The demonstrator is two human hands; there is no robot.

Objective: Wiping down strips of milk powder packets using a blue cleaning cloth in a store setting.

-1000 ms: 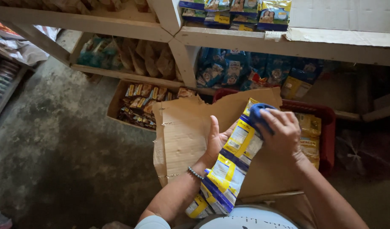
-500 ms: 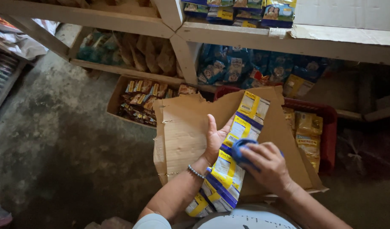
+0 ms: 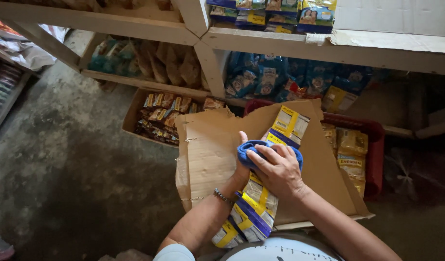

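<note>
A long strip of yellow, white and blue sachet packets (image 3: pixel 289 124) runs from my lap up over a torn sheet of brown cardboard (image 3: pixel 210 154). My left hand (image 3: pixel 241 162), with a bead bracelet on the wrist, supports the strip from underneath, thumb up beside it. My right hand (image 3: pixel 276 169) presses a blue cloth (image 3: pixel 249 151) flat onto the middle of the strip. The strip's lower end (image 3: pixel 242 224) hangs near my body.
Wooden shelves (image 3: pixel 261 46) hold blue and yellow snack packs. An open box of brown sachets (image 3: pixel 159 116) sits on the concrete floor (image 3: pixel 72 174). A red crate (image 3: pixel 372 140) with yellow packets stands right of the cardboard. More goods line the left edge.
My right hand has slid the blue cloth down the strip, from its top end to its middle. The left hand has kept its hold underneath.
</note>
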